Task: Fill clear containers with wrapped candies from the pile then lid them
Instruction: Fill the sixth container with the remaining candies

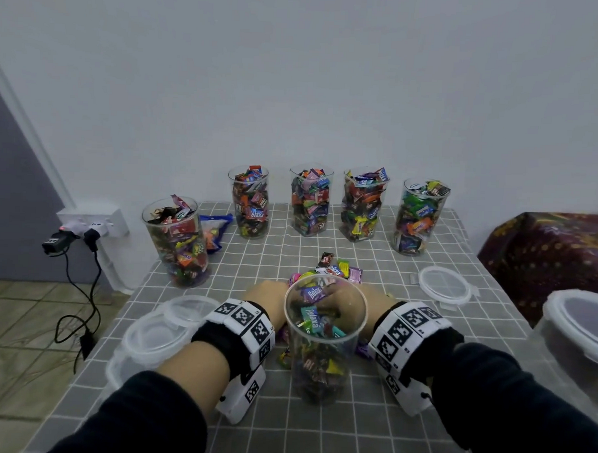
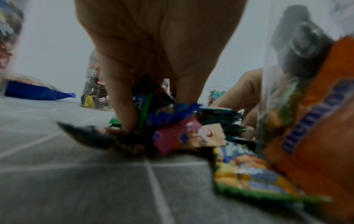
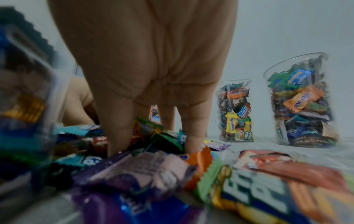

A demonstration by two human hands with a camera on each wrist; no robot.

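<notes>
A clear cup, roughly half full of wrapped candies, stands at the front middle of the grey checked tablecloth. Right behind it lies the candy pile. My left hand reaches into the pile from the cup's left, my right hand from its right. In the left wrist view the left hand pinches a bunch of candies between thumb and fingers, with the cup beside it. In the right wrist view the right hand digs down with candies between thumb and fingers; the cup is on its left.
Several filled cups stand behind: one at the left, the others in a back row. Clear lids lie at the left and right. A large lidded tub sits at the right edge. A blue bag lies at the back left.
</notes>
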